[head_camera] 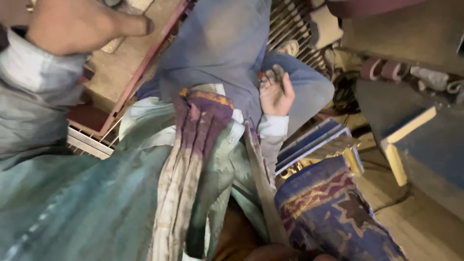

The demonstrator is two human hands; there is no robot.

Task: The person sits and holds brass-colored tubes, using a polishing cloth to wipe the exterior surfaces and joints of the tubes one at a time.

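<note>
Cluttered workshop floor fills the background, with a metal grate (290,21) up top, mostly hidden behind blue jeans (290,82). Fingers (273,77) of the right hand (276,93) are loosely curled and apart, holding nothing, resting on the jeans at the knee. Left hand (79,25) is cut off by the frame's top edge, fingers curled under; whether it grips anything cannot be told. A purple scarf (200,121) hangs over the teal shirt (82,203), near a patterned blue cloth (328,208).
</note>
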